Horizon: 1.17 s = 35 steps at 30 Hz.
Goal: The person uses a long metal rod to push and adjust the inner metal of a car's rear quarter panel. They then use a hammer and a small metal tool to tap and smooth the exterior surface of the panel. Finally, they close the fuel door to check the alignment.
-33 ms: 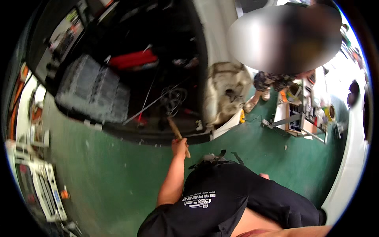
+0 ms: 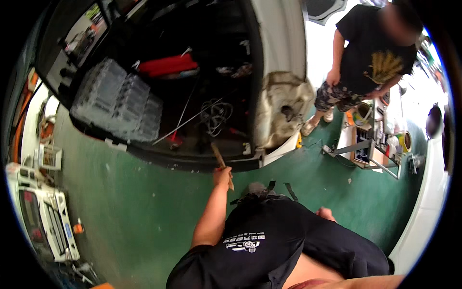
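My left hand (image 2: 222,177) is closed round a wooden stick (image 2: 219,156), whose far end points toward the open cargo area of a vehicle (image 2: 192,166). Just beyond the stick's tip lie a loose coil of thin cable (image 2: 214,117) and a long thin rod (image 2: 185,123) on the dark cargo floor. Only a small part of my right hand (image 2: 326,213) shows past my black shirt, low at my right side. Its fingers are mostly hidden, and I cannot see anything in it.
Grey ribbed plastic panels (image 2: 118,103) and a red bundle (image 2: 168,65) lie inside the vehicle. Beside its bare rear corner (image 2: 284,113) stands another person (image 2: 370,53). A cart with tools and cans (image 2: 368,144) is at the right. A white vehicle front (image 2: 48,221) is at the left.
The whole view has shifted slightly, with the vehicle and cart appearing a little lower and to the right. My left hand keeps its grip on the wooden stick.
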Available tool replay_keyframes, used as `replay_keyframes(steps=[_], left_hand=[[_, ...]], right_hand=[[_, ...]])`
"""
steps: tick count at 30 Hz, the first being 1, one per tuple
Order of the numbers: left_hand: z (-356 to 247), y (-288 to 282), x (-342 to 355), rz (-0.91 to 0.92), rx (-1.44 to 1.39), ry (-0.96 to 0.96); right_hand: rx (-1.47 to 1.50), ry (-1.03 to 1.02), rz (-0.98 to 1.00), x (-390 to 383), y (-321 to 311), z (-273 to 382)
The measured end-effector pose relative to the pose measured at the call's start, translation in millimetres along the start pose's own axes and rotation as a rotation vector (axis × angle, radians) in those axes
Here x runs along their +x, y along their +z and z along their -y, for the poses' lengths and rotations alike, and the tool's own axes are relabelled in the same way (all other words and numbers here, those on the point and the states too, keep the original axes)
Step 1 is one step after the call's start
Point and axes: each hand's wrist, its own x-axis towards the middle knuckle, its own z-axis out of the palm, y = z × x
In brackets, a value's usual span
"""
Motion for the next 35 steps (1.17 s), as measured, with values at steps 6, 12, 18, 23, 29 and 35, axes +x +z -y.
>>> replay_keyframes(steps=[6,12,18,23,29,35], left_hand=[[24,-29,80,-0.141,0.306,0.029],[-82,-10,228,-0.076,0.526,0.140],[-137,5,288,-0.402,1.104,0.245],[-88,-39,285,0.090,1.107,0.349],[29,-90,216,0.443,1.431,0.001],[59,-70,221,0.564,1.450,0.205]], right_hand=[[0.019,-0.480,0.097,-105,56,106],[-0.172,-0.469,-0.076,-181,119,35],[-0.575,-0.350,-0.070,-219,153,-145],[-0.832,-0.494,-0.250,-268,165,-230],[-0.057,-0.213,-0.371,-264,190,-197],[0.345,-0.726,-0.459,-381,160,-62]])
